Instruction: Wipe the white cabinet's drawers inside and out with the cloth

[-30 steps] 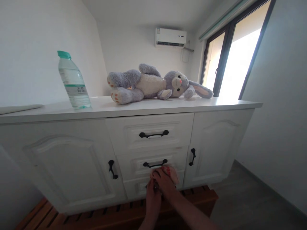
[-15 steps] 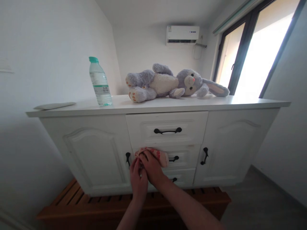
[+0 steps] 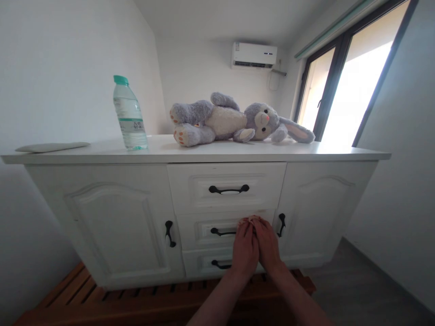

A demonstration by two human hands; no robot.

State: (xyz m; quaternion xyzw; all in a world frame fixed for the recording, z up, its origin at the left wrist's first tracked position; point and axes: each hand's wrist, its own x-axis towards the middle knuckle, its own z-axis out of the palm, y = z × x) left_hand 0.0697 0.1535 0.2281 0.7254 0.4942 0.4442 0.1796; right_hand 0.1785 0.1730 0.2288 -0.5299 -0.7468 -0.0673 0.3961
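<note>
Both hands meet at the right end of the middle drawer's black handle (image 3: pixel 222 232). My left hand (image 3: pixel 245 249) is closed, its fingers bunched around a pale pink cloth (image 3: pixel 242 222). Pressed beside it, my right hand (image 3: pixel 267 242) is closed on the same cloth, which the fingers almost wholly cover. The hands hide the handle's right end. The middle drawer (image 3: pixel 197 226) looks pushed in. Whether the cloth touches the handle or only the drawer front cannot be made out.
On the white cabinet's top (image 3: pixel 204 157) stand a water bottle (image 3: pixel 131 117) and a lying plush rabbit (image 3: pixel 226 118), with a flat pale object (image 3: pixel 52 147) at left. Black handles (image 3: pixel 170 234) stick out from the doors and drawers. A slatted wooden bench (image 3: pixel 136 294) is underneath.
Both hands have moved right along the middle drawer, from its handle's left end to its right end, taking the cloth with them. The cloth's red lettering is now covered. The view has shifted slightly.
</note>
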